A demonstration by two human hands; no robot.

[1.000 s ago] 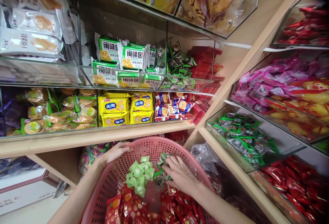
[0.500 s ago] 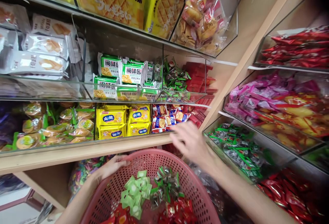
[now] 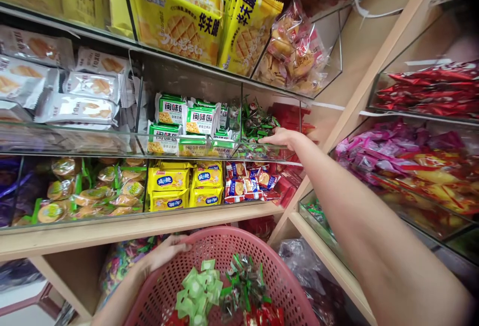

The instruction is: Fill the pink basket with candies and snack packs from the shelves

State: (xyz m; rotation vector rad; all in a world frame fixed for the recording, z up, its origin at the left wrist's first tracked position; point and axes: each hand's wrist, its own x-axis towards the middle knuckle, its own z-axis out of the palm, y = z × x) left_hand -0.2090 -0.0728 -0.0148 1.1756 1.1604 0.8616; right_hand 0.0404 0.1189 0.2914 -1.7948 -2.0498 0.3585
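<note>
Pink plastic basket (image 3: 282, 278) rim in its grip, the left hand (image 3: 168, 251) is closed at the basket's far-left edge. The right hand (image 3: 282, 138) reaches over a clear bin's front, its fingers extended beside green-wrapped sweets (image 3: 258, 119); whether it grips any, I cannot tell. Below, the one basket looks part-filled, with three kinds inside: pale green packets (image 3: 198, 291), dark green sweets (image 3: 243, 281) and red packets (image 3: 264, 316), too overlapped to count singly. On the lower shelf, four yellow biscuit packs (image 3: 168, 179) face forward.
</note>
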